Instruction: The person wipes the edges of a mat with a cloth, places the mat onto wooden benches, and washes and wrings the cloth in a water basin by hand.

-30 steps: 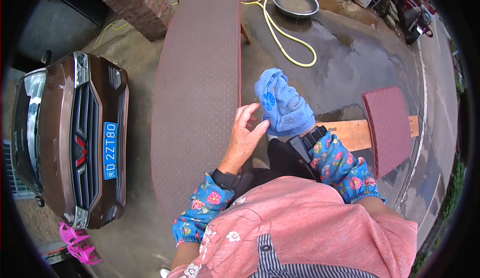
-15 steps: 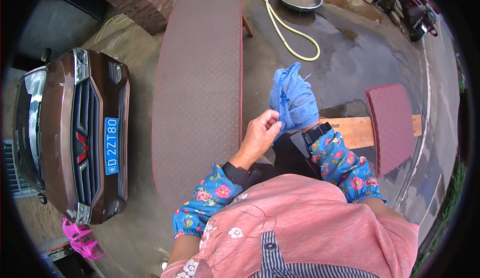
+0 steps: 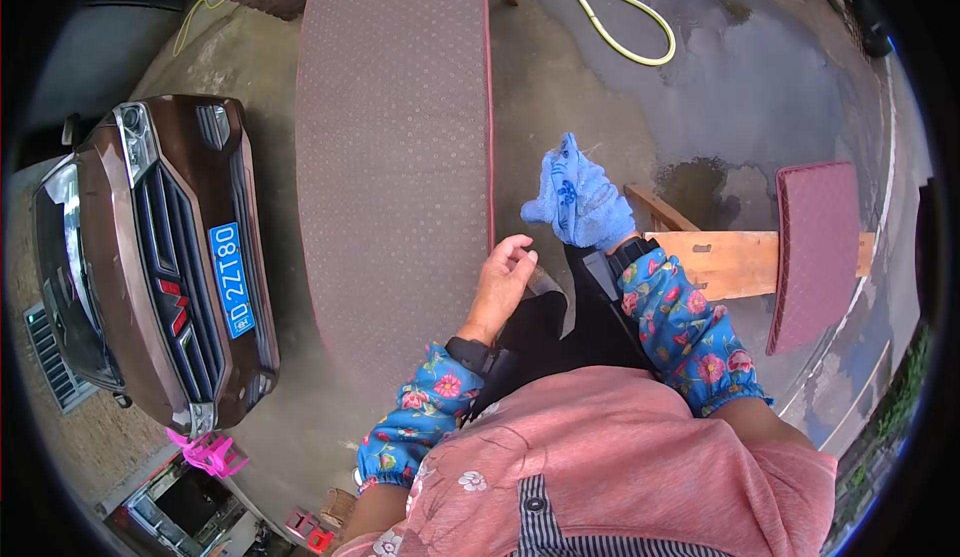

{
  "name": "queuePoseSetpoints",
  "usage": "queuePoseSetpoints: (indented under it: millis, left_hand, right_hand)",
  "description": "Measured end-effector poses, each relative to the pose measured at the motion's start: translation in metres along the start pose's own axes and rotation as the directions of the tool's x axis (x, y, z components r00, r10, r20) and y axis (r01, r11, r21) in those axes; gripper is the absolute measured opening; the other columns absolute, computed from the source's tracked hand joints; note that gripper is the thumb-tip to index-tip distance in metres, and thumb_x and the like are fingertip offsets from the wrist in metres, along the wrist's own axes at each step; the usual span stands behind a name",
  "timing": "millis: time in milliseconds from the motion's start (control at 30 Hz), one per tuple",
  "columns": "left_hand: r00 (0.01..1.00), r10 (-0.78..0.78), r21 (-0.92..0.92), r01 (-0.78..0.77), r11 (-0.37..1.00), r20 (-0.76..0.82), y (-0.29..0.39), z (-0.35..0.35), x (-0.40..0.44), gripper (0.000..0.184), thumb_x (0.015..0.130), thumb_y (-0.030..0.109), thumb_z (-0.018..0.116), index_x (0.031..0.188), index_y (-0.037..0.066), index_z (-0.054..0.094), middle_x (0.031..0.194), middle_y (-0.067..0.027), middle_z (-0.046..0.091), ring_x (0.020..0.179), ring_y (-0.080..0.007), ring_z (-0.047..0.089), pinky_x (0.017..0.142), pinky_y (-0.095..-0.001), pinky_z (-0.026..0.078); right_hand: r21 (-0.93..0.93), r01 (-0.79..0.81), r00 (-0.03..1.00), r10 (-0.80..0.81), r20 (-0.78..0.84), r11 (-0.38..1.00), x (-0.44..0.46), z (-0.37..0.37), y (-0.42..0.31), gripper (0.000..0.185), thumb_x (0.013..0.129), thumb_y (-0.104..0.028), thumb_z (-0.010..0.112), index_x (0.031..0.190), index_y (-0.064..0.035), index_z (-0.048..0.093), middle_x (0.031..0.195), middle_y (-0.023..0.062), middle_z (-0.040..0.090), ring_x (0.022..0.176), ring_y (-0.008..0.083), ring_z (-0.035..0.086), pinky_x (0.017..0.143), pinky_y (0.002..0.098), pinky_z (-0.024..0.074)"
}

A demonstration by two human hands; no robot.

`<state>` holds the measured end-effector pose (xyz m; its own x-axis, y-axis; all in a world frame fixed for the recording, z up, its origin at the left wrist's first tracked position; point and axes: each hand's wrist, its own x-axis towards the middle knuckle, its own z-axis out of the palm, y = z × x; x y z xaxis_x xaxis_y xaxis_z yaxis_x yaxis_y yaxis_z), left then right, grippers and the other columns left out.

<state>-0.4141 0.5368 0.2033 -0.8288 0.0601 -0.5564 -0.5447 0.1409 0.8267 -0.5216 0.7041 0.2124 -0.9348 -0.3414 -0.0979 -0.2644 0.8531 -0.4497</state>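
The long brown mat is the landmark; it runs lengthwise away from the person, edged in dark red piping on its right side. The blue cloth is just to the right of that edge, apart from it, and is wrapped around the right hand like a mitt. The right grip is buried in the fabric, so whether its fingers are curled or straight cannot be told.

The left hand is at the mat's right edge in this view, its fingers loosely bent, thumb and forefinger a little apart, with nothing between them. Whether the forearm touches the mat cannot be told.

From the left grip, the cloth lies ahead and to the right, away from the mat. Its long axis runs from the right wrist forward and slightly toward the mat; one corner pokes out mat-ward, near the left fingertips yet not touching them. The right hand is the nearer one, being inside the cloth.

Farther right of the mat, a maroon pad lies across a narrow wooden counter. A yellow hose loops beyond the hands, also right of the mat; a brown car stands to its left.
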Motion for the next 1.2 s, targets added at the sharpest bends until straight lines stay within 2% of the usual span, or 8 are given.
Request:
queuePoseSetpoints:
  millis: [133,267,333,633,900,1033,1167,1200]
  left_hand:
    - [0.957,-0.049,-0.169,0.0,0.986,-0.286,0.027,0.001,0.061,0.037,0.092,0.036,0.05,0.115,0.008,0.053,0.098,-0.0019,0.055,0.091,-0.0104,0.051,0.08,-0.0266,0.042]
    - [0.962,-0.152,-0.281,0.084,0.956,-0.228,0.035,-0.01,0.117,0.043,0.092,0.043,0.047,0.116,0.008,0.053,0.103,-0.0023,0.056,0.094,-0.0113,0.051,0.081,-0.0273,0.041]
    - [0.964,-0.181,-0.341,0.239,0.909,0.193,0.041,-0.008,0.128,0.041,0.092,0.04,0.049,0.116,0.007,0.053,0.103,-0.0032,0.058,0.092,-0.0118,0.054,0.079,-0.0265,0.043]
    - [0.958,-0.249,-0.423,0.168,0.89,-0.144,-0.001,-0.003,0.141,0.024,0.084,0.011,0.063,0.107,0.006,0.057,0.088,-0.0011,0.058,0.073,-0.0081,0.054,0.066,-0.023,0.047]
    - [0.752,-0.118,0.261,0.365,0.893,-0.648,-0.042,-0.087,0.111,0.043,0.082,0.013,0.064,0.122,0.011,0.048,0.119,-0.0149,0.039,0.105,-0.0263,0.046,0.089,-0.0359,0.042]
    - [0.703,0.102,0.63,0.551,0.547,-0.704,-0.044,-0.14,0.127,0.081,0.074,0.032,0.073,0.138,0.016,0.026,0.137,-0.0266,0.021,0.127,-0.0415,0.028,0.099,-0.0512,0.033]
    - [0.644,-0.126,0.485,0.677,0.554,-0.755,-0.043,-0.174,0.16,0.112,0.064,0.053,0.075,0.143,0.018,0.003,0.143,-0.0314,0.004,0.131,-0.0502,0.011,0.1,-0.0627,0.023]
    - [0.643,-0.109,0.485,0.667,0.566,-0.758,-0.045,-0.178,0.169,0.112,0.064,0.053,0.075,0.143,0.018,0.003,0.143,-0.0314,0.004,0.131,-0.0502,0.011,0.1,-0.0627,0.023]
  right_hand:
    - [-0.259,0.43,0.888,-0.457,-0.053,0.865,0.01,0.017,0.017,0.062,0.076,-0.046,0.06,0.122,-0.0061,0.046,0.124,0.0187,0.048,0.11,0.0411,0.048,0.082,0.0479,0.0411]
    - [-0.085,0.392,0.916,-0.38,0.128,0.916,0.024,0.019,0.04,0.058,0.076,-0.044,0.059,0.121,-0.0089,0.047,0.122,0.0176,0.049,0.108,0.0394,0.049,0.082,0.0494,0.0401]
    - [-0.023,0.34,0.929,-0.332,0.165,0.94,0.031,0.021,0.056,0.056,0.076,-0.043,0.059,0.121,-0.0103,0.048,0.121,0.017,0.05,0.107,0.0386,0.049,0.081,0.0502,0.0396]
    - [0.173,0.249,0.912,-0.291,0.289,0.953,0.089,0.061,0.062,0.032,0.076,-0.03,0.059,0.103,-0.0133,0.055,0.1,0.0097,0.055,0.093,0.0327,0.053,0.078,0.0447,0.0413]
    - [0.539,0.297,0.931,-0.365,0.022,0.788,0.087,0.108,0.072,0.029,0.078,-0.018,0.056,0.105,-0.0081,0.055,0.117,0.0156,0.052,0.104,0.034,0.052,0.093,0.0418,0.0404]
    - [-0.188,0.144,0.989,-0.134,0.064,0.972,0.068,0.203,0.044,0.034,0.08,-0.016,0.051,0.112,-0.0048,0.05,0.113,0.0156,0.052,0.105,0.0344,0.05,0.09,0.0492,0.0367]
    - [-0.15,-0.138,0.965,0.167,0.201,0.979,0.097,0.197,0.002,0.034,0.087,-0.022,0.045,0.114,-0.0032,0.049,0.102,0.0144,0.053,0.099,0.0317,0.05,0.096,0.0469,0.0327]
    - [0.093,-0.075,0.986,0.088,-0.144,0.993,0.099,0.199,0.001,0.027,0.085,-0.018,0.046,0.108,-0.0033,0.052,0.092,0.014,0.054,0.094,0.0288,0.053,0.088,0.0395,0.0403]
